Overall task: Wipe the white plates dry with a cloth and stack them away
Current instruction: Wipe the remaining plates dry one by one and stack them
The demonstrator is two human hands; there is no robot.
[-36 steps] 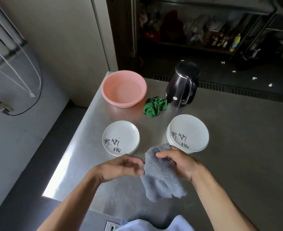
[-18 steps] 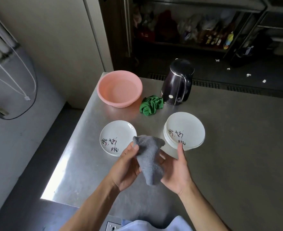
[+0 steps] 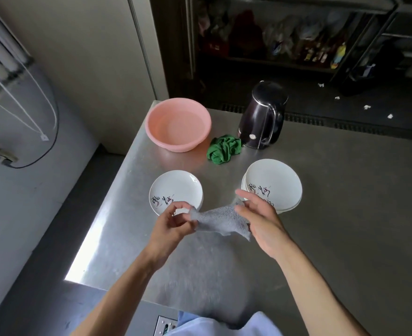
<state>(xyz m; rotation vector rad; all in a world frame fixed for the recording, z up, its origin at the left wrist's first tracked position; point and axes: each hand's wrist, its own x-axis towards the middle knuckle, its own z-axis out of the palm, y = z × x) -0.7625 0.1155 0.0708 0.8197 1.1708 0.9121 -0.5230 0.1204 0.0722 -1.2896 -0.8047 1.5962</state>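
A grey cloth is stretched in the air between my two hands above the steel table. My left hand pinches its left end. My right hand holds its right end, with the fingers partly extended. Just beyond my left hand lies a white plate with dark writing on it; it may rest on another. Behind my right hand stands a stack of white plates, whose near edge my hand hides.
A pink basin sits at the table's far left corner. A crumpled green cloth lies beside a black kettle. The table's left edge drops to the floor; dark shelves stand behind.
The bunched grey cloth has been pulled out sideways between my hands. My left hand moved left and my right hand moved right, toward the stack.
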